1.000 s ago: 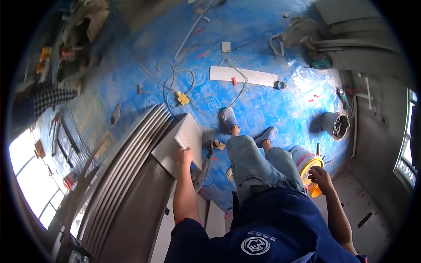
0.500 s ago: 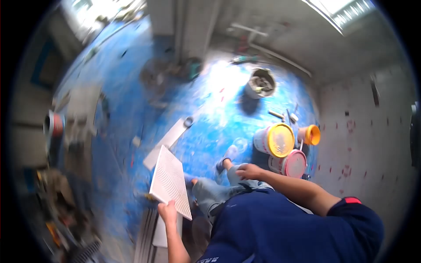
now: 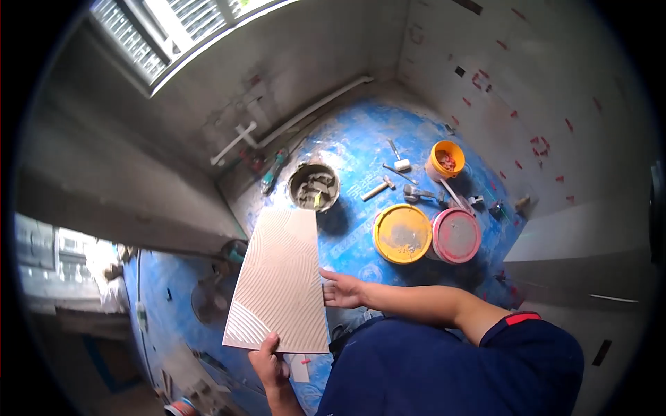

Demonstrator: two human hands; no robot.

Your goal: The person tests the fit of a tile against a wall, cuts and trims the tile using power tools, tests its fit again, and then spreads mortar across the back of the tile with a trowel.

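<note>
A white rectangular tile (image 3: pixel 281 277) with wavy raised ridges is held in front of my body, its ridged face toward the camera. My left hand (image 3: pixel 269 360) grips its lower edge, the thumb over the face and the fingers underneath. At the tile's right edge is my right hand (image 3: pixel 343 289), its fingers spread and the fingertips close to the edge; whether they touch it I cannot tell. Just beyond the tile's top edge stands a bucket (image 3: pixel 313 187) with grey chunks inside.
A yellow-lidded bucket (image 3: pixel 402 234) and a pink-lidded bucket (image 3: pixel 456 236) stand on the blue floor covering. Behind them are an orange bucket (image 3: pixel 445 161), a hammer (image 3: pixel 377 188) and a white-headed mallet (image 3: pixel 402 165). White pipes (image 3: pixel 316 111) run along the wall.
The view has turned right toward the buckets and the tiled wall. The tile has left the stack with my left hand, and my right hand has come over to its right edge.
</note>
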